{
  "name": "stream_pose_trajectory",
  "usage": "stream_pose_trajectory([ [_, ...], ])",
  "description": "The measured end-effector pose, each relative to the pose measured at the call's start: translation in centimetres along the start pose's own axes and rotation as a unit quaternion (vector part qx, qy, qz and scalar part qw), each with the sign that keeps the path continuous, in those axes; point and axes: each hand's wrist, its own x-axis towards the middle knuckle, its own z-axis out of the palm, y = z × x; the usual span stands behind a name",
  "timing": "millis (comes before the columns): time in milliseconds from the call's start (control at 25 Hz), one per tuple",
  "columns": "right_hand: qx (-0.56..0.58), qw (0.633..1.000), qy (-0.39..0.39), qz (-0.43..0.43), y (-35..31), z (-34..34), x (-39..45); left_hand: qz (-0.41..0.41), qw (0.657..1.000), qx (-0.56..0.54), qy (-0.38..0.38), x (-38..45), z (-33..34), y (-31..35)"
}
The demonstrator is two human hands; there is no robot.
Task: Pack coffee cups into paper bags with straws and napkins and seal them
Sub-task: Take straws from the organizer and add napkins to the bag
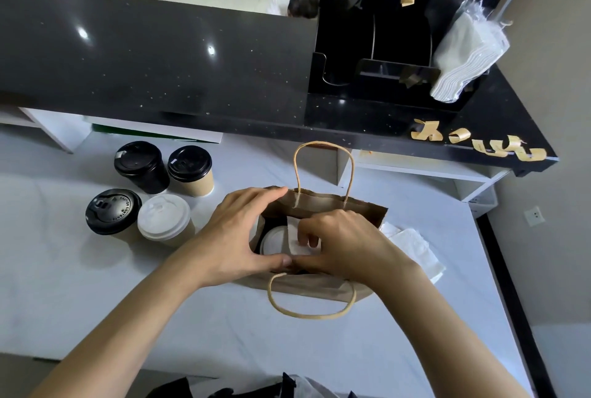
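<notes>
In the lower middle of the frame the person is working both hands at the mouth of a brown paper bag (pixel 323 205), which is standing upright on the white table (pixel 96 301) with its opening facing up. The left hand (pixel 243 237) is spreading wide, fingers straight along the bag's far left rim and thumb on the near rim, holding the mouth apart. The right hand (pixel 339 240) is reaching into the bag from the right, its fingers (pixel 303 237) curling down and pinching a white napkin (pixel 292 231). That napkin is lying directly under those fingertips, on top of a white-lidded cup (pixel 271 242) already sitting upright inside, toward the bag's left side. The bag's mouth is running left to right across the frame, so the right hand is the nearer one for tucking the napkin down. More napkins (pixel 415 247) are lying just right of the bag. Four lidded cups (pixel 150 196) are waiting at centre left. I cannot see any straw in the bag.
</notes>
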Motion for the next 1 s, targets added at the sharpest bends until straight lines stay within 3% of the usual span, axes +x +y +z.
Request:
stream_pose_trajectory([
  [200,0.066,0.996,-0.011,0.057,0.0,0.4,-0.4,0.0,1.0,-0.003,0.005,0.0,-0.1,0.0],
  [280,0.081,0.995,0.025,0.049,0.2,0.2,-0.5,0.002,1.0,-0.001,0.009,0.0,0.0,-0.1],
  [480,0.154,0.954,0.256,0.013,1.4,0.4,-2.4,0.016,0.998,-0.016,0.053,0.0,0.2,-0.4],
  [680,0.219,0.875,0.417,0.108,3.0,2.6,-5.1,0.045,0.99,-0.062,0.122,-0.4,-0.1,-0.7],
  [880,0.327,0.818,0.426,0.206,3.7,5.3,-7.3,0.011,0.984,-0.116,0.131,-1.7,0.2,-1.6],
  [1000,0.356,0.828,0.387,0.195,3.7,6.9,-8.1,-0.004,0.992,-0.102,0.076,-2.4,0.3,-2.4],
])
